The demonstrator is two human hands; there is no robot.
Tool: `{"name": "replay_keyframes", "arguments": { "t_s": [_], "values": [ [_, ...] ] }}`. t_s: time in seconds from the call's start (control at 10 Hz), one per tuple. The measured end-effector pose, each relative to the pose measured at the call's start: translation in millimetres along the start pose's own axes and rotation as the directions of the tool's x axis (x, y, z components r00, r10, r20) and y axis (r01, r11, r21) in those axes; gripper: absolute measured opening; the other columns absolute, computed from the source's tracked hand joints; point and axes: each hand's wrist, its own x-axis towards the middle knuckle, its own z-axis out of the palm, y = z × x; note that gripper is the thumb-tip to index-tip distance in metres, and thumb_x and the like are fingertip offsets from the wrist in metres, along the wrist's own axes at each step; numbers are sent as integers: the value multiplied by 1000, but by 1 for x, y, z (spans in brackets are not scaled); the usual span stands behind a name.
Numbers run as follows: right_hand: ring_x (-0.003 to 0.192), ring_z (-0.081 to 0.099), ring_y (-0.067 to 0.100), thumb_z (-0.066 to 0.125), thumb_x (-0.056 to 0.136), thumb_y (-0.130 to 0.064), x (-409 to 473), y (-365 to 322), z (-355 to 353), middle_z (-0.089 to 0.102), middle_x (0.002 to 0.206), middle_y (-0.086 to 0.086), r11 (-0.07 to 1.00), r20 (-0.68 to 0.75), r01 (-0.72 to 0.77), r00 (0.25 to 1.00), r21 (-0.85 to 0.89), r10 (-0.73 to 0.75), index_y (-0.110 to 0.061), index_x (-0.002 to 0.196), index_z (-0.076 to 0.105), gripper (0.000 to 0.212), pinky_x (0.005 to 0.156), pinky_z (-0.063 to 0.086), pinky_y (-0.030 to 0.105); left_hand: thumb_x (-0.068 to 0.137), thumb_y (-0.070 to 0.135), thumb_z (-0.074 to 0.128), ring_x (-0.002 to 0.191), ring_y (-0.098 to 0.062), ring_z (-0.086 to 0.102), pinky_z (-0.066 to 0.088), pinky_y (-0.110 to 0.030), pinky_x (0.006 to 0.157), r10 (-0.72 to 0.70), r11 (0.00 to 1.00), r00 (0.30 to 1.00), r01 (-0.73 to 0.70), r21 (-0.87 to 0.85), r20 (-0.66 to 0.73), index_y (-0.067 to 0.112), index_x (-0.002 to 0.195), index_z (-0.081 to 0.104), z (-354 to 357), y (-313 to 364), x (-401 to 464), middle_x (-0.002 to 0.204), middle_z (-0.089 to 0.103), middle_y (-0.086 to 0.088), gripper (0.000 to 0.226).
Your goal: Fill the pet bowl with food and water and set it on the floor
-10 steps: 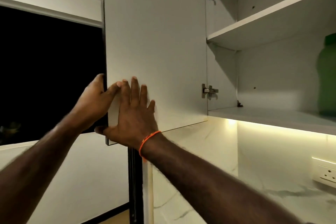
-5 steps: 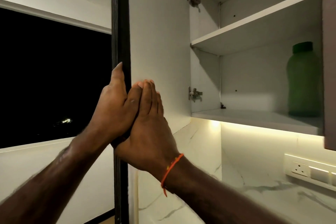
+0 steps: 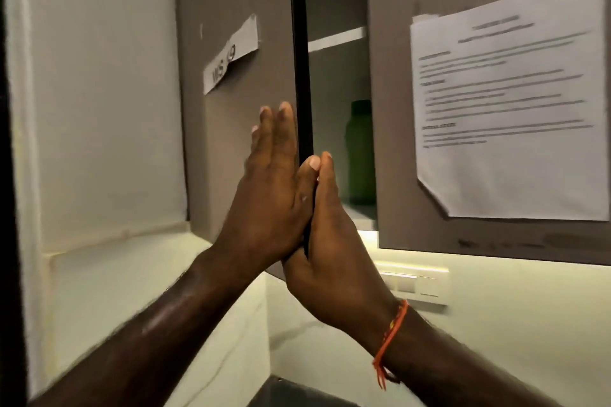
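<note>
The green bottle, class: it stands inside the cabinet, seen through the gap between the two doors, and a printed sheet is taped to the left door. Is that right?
Not quite. The head view shows the printed sheet taped to the right door; the left door carries only a small paper label. The green bottle does stand inside the cabinet, seen through the gap.

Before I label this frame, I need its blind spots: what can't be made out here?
All in the head view:
- Green bottle: left cabinet door and right door hide its sides.
- Printed sheet: text blurred.
- Right hand: fingers hidden behind the door edge.
- Pet bowl: not in view.
</note>
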Motion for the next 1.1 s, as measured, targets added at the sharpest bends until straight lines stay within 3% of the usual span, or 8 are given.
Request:
{"name": "replay_keyframes", "arguments": {
  "t_s": [0.1,0.2,0.3,0.4,0.5,0.6,0.8,1.1],
  "values": [
    [134,11,-27,60,99,-17,6,16,-14,2,166,-20,982,-47,10,999,-188,-19,-28,160,-14,97,100,12,-7,102,56,20,158,-16,-10,5,-42,129,37,999,999,-37,-1,39,31,161,-5,22,-7,10,171,-11,4,69],
    [152,18,8,56,101,-29,14,35,-22,7,170,-2,890,-108,6,992,-457,-62,-18,162,-2,85,120,17,19,106,49,25,158,-19,-3,10,-39,126,103,994,991,-105,22,87,32,160,4,38,-18,20,171,-4,5,61],
    [155,12,28,48,98,-39,23,57,-29,6,170,8,741,-158,-98,987,-665,-11,-13,162,4,82,124,22,47,109,36,41,158,-20,0,12,-34,123,154,983,976,-167,73,155,27,161,13,54,-33,32,171,0,2,60],
    [156,8,35,30,98,-45,31,80,-32,7,169,11,590,-202,-152,979,-793,-18,-12,162,10,75,122,20,57,107,31,49,158,-26,6,21,-40,123,215,961,956,-243,129,200,21,160,28,72,-46,45,171,9,-4,58],
    [156,0,39,35,101,-37,37,106,-32,5,169,15,458,-178,-147,984,-877,-24,-8,160,19,68,119,17,65,105,32,51,159,-28,4,25,-43,123,238,950,936,-279,136,260,20,159,33,92,-57,54,172,8,-6,58],
    [155,-4,40,36,103,-35,40,124,-32,2,169,15,363,-161,-134,986,-922,-43,-6,160,18,67,118,13,66,107,36,46,158,-26,-5,21,-41,124,244,947,930,-289,141,274,21,161,26,110,-64,55,172,-1,-5,60],
    [155,-6,40,34,104,-34,43,130,-25,-1,169,15,277,-182,-158,981,-948,-63,-4,160,13,67,119,12,66,108,38,41,157,-25,-10,8,-36,124,319,923,923,-354,152,213,20,163,16,125,-81,48,171,-4,-7,62],
    [156,-5,38,36,102,-29,21,137,-16,-2,169,15,232,-154,-132,985,-964,-80,-7,161,12,67,122,16,60,103,51,33,157,-35,-12,6,-54,127,402,866,887,-449,220,227,11,164,5,154,-109,-5,170,-12,-16,78]
  ]
}}
